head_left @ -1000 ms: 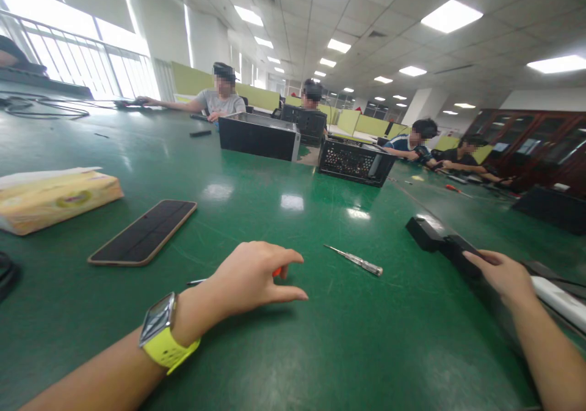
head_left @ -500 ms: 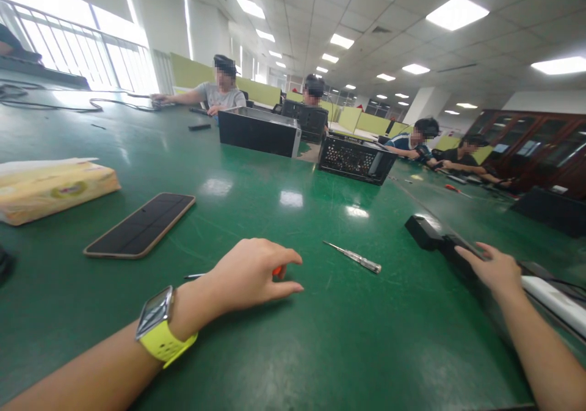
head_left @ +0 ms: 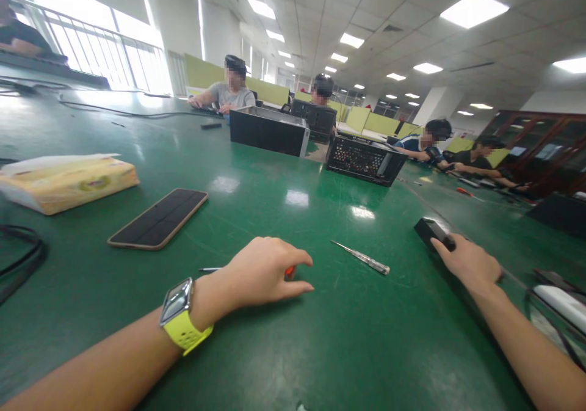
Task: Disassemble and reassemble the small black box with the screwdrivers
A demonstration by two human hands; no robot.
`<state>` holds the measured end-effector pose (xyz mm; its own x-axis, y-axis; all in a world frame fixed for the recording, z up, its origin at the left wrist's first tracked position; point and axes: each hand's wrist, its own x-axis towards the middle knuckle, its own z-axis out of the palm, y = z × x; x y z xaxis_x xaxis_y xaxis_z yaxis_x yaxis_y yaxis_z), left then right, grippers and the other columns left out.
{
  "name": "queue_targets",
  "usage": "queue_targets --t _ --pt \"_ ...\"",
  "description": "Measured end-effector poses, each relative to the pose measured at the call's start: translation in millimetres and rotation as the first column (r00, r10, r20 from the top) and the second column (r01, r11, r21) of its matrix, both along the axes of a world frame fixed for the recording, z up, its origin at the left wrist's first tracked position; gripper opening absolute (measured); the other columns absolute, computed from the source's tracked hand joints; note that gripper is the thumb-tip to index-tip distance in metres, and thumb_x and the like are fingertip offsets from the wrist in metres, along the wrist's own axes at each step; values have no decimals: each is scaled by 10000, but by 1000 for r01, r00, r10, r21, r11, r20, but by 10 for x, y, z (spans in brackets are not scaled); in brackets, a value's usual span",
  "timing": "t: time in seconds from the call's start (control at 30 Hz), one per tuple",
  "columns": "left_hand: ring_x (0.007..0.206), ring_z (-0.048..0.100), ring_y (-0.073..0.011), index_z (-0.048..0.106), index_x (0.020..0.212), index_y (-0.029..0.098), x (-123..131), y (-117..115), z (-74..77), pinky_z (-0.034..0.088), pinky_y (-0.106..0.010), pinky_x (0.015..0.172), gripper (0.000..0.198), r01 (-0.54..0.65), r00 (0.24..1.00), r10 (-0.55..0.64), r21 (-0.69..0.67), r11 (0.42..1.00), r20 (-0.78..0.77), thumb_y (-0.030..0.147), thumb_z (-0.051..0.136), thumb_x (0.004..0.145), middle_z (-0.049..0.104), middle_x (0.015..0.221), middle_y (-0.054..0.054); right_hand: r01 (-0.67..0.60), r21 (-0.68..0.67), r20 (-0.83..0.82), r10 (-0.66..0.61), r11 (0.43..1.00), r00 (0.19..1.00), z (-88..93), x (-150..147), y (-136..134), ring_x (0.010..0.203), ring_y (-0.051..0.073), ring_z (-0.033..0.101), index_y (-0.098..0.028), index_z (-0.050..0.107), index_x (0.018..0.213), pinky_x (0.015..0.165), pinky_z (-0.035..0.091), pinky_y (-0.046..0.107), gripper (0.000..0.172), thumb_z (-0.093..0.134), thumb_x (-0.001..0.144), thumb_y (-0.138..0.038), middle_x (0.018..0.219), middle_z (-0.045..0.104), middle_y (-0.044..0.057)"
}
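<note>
My left hand (head_left: 263, 270), with a yellow-green watch strap (head_left: 185, 331) at the wrist, hovers low over the green table. Its thumb and index finger are apart, while the other fingers curl round the orange-red handle of what looks like a screwdriver (head_left: 289, 271). Its thin shaft shows beyond my wrist. To the right, my right hand (head_left: 471, 261) closes over a long black block (head_left: 428, 231), thumb on the near side; the far fingers are mostly hidden. Between the hands lies a clear-handled screwdriver (head_left: 364, 259), touched by neither hand.
A phone (head_left: 160, 218) and a tissue pack (head_left: 73, 182) lie left, near black cables (head_left: 18, 252). Two black computer cases (head_left: 268, 131) stand further back, with several people seated behind. A white power strip (head_left: 563, 307) is at the right edge.
My right hand has moved forward and left, onto the black block. The view has turned slightly left. My left hand keeps its pose; a seated person at the back has drawn an arm in.
</note>
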<state>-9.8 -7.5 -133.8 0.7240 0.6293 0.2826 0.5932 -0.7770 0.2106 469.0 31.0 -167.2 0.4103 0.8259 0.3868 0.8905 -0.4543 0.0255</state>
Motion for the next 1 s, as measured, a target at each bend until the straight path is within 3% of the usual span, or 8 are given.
queue_targets --t 0.1,0.2,0.37,0.6,0.7,0.87,1.0 --pt "667 624 -140 671 1042 234 -2 1 -3 417 -231 612 341 10 1000 -10 -1 1000 5 498 595 840 693 774 3 13 -6 68 -13 1000 998 6 -38 -20 964 390 623 -184 611 1222 709 502 479 642 362 861 -653 1124 664 176" --pt "659 622 -139 672 1043 226 1 0 8 413 -232 606 343 19 1000 -19 -4 1000 0 494 586 846 690 769 0 -56 77 219 38 995 975 -1 -69 -32 1126 394 534 -121 570 1263 853 465 479 647 377 879 -605 1259 592 191" --pt "659 624 -139 670 1049 233 4 -16 24 405 -231 604 336 16 1000 -16 1 1000 -14 490 583 851 695 777 1 -72 -38 107 75 997 991 -47 -80 -14 1034 383 592 -106 481 1328 800 476 470 716 371 867 -643 1191 618 210" --pt "658 631 -147 676 1020 240 -5 -25 18 396 -234 587 310 21 999 -21 9 1000 -25 479 606 835 692 753 13 48 62 86 -53 997 995 -32 -14 -24 1076 439 562 -82 490 1341 811 474 520 805 350 835 -693 1245 577 253" --pt "658 631 -145 676 1018 242 -7 -24 20 392 -232 582 301 26 999 -26 10 1000 -22 471 611 834 692 752 13 100 25 5 -101 995 995 -19 55 -43 1057 459 569 -105 527 1324 798 478 545 845 294 822 -744 1243 584 249" --pt "659 633 -147 676 1014 240 -6 -26 11 389 -233 591 299 34 999 -34 4 999 -31 473 591 846 690 745 9 101 -2 2 -101 995 995 -24 91 -72 1038 475 568 -82 551 1305 800 469 565 890 259 818 -767 1212 593 258" --pt "674 640 -153 676 1016 241 -2 -29 5 394 -235 595 301 44 998 -45 -13 999 -43 473 591 845 694 755 6 58 85 59 -63 995 996 -51 56 -46 1131 472 494 -96 590 1276 841 438 577 832 291 835 -735 1286 539 259"
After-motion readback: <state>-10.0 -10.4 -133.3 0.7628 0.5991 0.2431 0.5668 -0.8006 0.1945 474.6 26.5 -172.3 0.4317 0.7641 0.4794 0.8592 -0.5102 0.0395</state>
